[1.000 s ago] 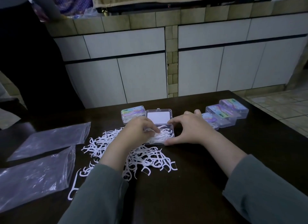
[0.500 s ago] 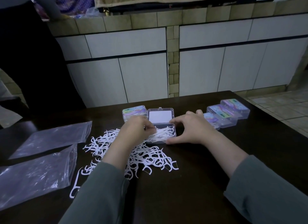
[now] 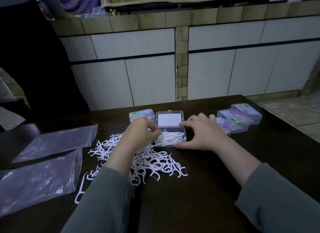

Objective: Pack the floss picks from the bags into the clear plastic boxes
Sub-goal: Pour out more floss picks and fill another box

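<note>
Nearest, two flat plastic bags (image 3: 39, 179) on the desk (image 3: 190, 198), apparently emptied. Beyond them, a loose heap of floss picks (image 3: 149, 163), tangled, pointing every way.

Left hand (image 3: 138, 137) over the heap's far edge, fingers (image 3: 155, 131) curled at the left rim of the open clear box (image 3: 170, 139), seemingly pinching picks, though grip partly hidden. Half a second ago slightly nearer; now pushed a touch further over the rim. Probably another small bunch going in.

Right hand (image 3: 200, 134) as before: spread, thumb at the near right corner, fingertips at the hinge, steadying.

Picks inside laid lengthwise, long axis left to right along the box; box looks nearly full, lid (image 3: 169, 119) thrown back, away from the person.

Farther: one closed labelled box (image 3: 141, 114) left of the lid, three more filled boxes (image 3: 240, 120) to the right.
</note>
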A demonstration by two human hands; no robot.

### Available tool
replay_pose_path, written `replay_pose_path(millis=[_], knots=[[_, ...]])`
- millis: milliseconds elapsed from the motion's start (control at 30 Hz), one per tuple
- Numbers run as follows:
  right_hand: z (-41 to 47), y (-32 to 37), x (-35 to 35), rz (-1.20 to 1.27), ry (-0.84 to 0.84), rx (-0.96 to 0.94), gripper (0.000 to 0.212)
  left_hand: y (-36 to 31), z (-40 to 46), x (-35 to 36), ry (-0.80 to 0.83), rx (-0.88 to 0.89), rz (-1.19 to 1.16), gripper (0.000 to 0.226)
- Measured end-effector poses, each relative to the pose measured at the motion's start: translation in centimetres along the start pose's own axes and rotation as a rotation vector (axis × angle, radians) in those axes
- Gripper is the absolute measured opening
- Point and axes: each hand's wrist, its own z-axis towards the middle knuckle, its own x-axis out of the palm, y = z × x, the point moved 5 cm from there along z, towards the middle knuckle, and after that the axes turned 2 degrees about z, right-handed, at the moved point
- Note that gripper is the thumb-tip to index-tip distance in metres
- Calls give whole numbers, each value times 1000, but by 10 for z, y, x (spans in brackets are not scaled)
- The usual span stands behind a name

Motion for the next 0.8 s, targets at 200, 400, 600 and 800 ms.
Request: replay_pose_path(millis=[200, 400, 600, 800], knots=[[-17, 35, -18, 112, -154, -202, 67, 15, -20, -27, 110, 56, -71, 3], [-30, 71, -4, -19, 56, -298, 87, 30, -43, -26, 312, -73, -38, 49], [-30, 66, -3, 44, 82, -277, 42, 27, -43, -14, 346, -27, 25, 47], [-29, 62, 0, 58, 101, -233, 28, 27, -41, -15, 290, 10, 15, 15]])
